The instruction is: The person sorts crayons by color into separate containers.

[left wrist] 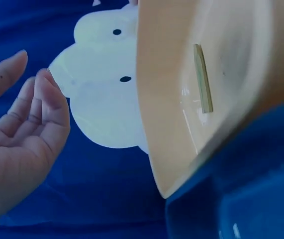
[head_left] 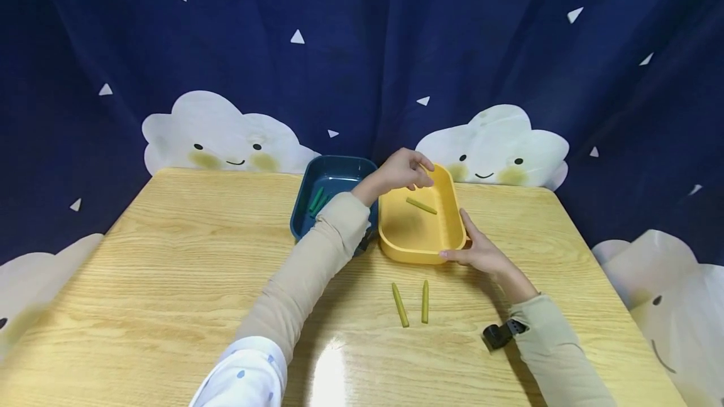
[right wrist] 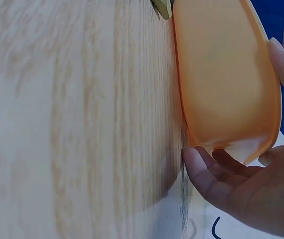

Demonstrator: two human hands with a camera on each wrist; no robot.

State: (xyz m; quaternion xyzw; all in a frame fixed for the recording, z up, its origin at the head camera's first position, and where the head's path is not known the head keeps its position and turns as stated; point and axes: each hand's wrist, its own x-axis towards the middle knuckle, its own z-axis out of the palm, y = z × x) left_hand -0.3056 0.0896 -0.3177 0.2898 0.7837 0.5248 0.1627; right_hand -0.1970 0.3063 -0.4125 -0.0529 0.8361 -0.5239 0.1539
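A yellow plastic bin [head_left: 415, 237] stands on the table with one olive-yellow crayon [head_left: 421, 206] lying in it. My left hand [head_left: 406, 169] is above the bin's far left part, fingers loosely bent; the left wrist view shows nothing between finger and thumb. At the bin's near right corner, my right hand [head_left: 481, 251] grips the wall: the thumb lies at the front rim and the fingers [right wrist: 206, 177] bend round the side. Two more olive-yellow crayons, a left one [head_left: 400, 305] and a right one [head_left: 425, 301], lie on the table in front of the bin.
Left of the yellow bin, right beside it, stands a dark blue bin [head_left: 300, 209] holding several green crayons [head_left: 317, 201]. My left forearm [head_left: 308, 262] crosses its near right part. A navy curtain [head_left: 351, 61] with cloud prints hangs behind the wooden table [head_left: 215, 237].
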